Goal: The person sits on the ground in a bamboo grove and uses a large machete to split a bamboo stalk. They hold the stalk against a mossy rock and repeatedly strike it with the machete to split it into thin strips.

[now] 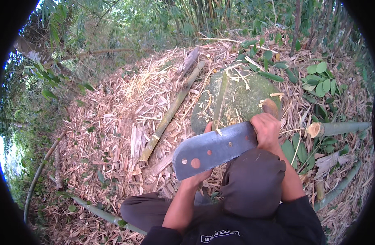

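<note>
My right hand (265, 127) is closed round the wooden handle (270, 107) of a broad cleaver (214, 149). Its wide, dark grey blade, with several round holes or rivets, stretches left across the front of me. Behind the blade is my left hand (202, 176), mostly hidden; a fingertip shows above the top edge, against the lower end of a split bamboo strip (221, 100). That hand appears closed on the strip. The strip leans upright over a large mossy rock (250, 90) scattered with pale shavings.
A bamboo pole (171, 114) lies left of the rock. To the right, a cut green bamboo stem (340, 129) points inward beside leafy plants (323, 79). Another bamboo stem (97, 211) lies by my left knee. Dry bamboo litter (114, 134) covers the ground, with thicket behind.
</note>
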### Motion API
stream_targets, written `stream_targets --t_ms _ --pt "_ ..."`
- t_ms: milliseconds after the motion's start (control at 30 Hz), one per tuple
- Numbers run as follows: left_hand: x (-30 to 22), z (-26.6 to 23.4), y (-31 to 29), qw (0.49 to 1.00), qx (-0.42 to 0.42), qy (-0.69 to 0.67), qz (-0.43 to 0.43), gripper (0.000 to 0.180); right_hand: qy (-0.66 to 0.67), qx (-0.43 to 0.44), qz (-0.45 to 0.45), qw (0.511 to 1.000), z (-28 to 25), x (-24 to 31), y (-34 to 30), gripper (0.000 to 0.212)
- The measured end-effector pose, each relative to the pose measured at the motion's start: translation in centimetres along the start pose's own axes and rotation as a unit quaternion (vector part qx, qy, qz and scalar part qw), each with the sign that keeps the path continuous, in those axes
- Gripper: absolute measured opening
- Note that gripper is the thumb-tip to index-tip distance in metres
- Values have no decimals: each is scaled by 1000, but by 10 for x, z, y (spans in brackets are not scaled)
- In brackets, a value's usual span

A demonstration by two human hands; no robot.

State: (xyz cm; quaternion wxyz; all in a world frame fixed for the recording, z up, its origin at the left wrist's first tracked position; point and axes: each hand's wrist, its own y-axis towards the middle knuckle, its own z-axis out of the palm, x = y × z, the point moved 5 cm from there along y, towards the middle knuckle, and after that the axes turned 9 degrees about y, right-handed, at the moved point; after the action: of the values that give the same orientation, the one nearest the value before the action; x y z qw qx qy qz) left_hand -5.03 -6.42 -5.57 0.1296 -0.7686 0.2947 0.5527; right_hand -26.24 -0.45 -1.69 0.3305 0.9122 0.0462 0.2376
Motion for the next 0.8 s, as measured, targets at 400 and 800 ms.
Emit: stream_targets --t_ms 400,800 --pt "-42 -2 -10 958 -6 218 186 92 -9 -30 -35 999 -3 2 5 42" --pt "-17 3 -40 981 47 -18 -189 82 -32 -62 -70 995 -3 8 9 23"
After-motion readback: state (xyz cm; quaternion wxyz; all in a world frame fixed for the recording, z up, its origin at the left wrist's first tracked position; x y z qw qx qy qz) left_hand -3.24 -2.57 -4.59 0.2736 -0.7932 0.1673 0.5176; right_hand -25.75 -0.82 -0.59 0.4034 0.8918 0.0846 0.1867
